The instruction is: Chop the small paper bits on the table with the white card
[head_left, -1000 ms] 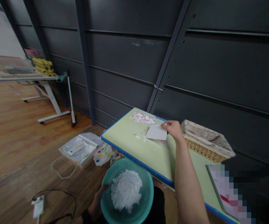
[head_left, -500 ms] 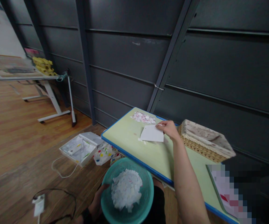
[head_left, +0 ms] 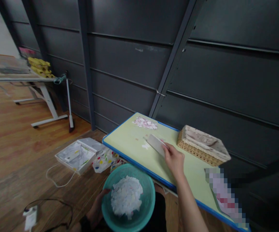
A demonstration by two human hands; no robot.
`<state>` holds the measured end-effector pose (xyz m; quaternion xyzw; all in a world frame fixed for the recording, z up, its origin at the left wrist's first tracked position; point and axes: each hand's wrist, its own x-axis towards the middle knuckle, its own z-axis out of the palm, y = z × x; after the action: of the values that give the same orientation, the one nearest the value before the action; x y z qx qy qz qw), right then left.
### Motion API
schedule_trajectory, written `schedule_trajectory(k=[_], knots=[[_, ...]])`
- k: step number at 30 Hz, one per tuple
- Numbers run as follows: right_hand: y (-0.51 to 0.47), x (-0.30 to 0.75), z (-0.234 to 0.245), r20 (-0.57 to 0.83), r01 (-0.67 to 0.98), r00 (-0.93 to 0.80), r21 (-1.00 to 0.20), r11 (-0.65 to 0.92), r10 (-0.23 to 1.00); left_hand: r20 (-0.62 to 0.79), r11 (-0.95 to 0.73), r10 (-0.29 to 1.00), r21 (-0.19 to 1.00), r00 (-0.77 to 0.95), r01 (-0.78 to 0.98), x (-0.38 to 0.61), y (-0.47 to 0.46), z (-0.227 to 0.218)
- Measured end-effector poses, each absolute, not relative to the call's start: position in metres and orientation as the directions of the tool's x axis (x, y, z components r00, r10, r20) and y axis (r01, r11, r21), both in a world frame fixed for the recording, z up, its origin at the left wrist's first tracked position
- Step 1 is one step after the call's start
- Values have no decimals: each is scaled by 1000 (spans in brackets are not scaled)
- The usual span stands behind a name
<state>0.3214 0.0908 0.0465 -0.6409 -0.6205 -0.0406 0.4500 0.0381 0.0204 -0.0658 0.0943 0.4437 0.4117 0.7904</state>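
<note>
My right hand [head_left: 174,159] is closed on a white card [head_left: 156,144], held edge-down on the light green table [head_left: 129,137]. A few small paper scraps [head_left: 145,146] lie just left of the card. A larger heap of pink and white scraps [head_left: 145,122] sits at the table's far corner. My left hand [head_left: 96,207] grips the rim of a teal bowl [head_left: 110,183] filled with white paper bits [head_left: 126,196], held below the table's blue front edge.
A wicker basket [head_left: 202,145] stands at the back right of the table. A blurred sheet [head_left: 223,195] lies near the right edge. On the wooden floor lie an open white box [head_left: 78,154], a spotted bag [head_left: 105,159] and a cable with a plug [head_left: 30,217].
My right hand has drawn the card toward me and to the left across the table, turning it from flat to nearly edge-on. The view shifted slightly.
</note>
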Motion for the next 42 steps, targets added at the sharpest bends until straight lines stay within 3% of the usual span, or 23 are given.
schedule_trajectory(k=[4, 7, 14, 22, 28, 32, 39, 42], knots=[[73, 312, 27, 635, 889, 82, -395, 231, 768, -591, 633, 753, 526, 291, -568, 32, 23, -64], [71, 313, 27, 625, 889, 13, -364, 277, 780, -570, 626, 765, 553, 299, -550, 30, 28, -50], [64, 306, 30, 617, 822, -39, -428, 376, 786, -436, 563, 826, 605, 356, -564, 24, 29, -20], [39, 287, 31, 633, 739, -97, -471, 481, 768, -493, 568, 821, 645, 289, -511, 20, 26, 12], [36, 280, 36, 629, 718, -5, -539, 441, 777, -458, 589, 808, 616, 371, -523, 11, 36, -9], [51, 276, 30, 685, 732, 74, -531, 426, 725, -431, 557, 830, 668, 355, -493, 7, 38, -15], [48, 264, 27, 678, 707, -177, -416, 571, 714, -403, 519, 855, 692, 328, -502, 6, 38, -12], [39, 265, 33, 661, 698, -191, -428, 574, 725, -400, 516, 856, 691, 328, -506, 5, 38, -11]])
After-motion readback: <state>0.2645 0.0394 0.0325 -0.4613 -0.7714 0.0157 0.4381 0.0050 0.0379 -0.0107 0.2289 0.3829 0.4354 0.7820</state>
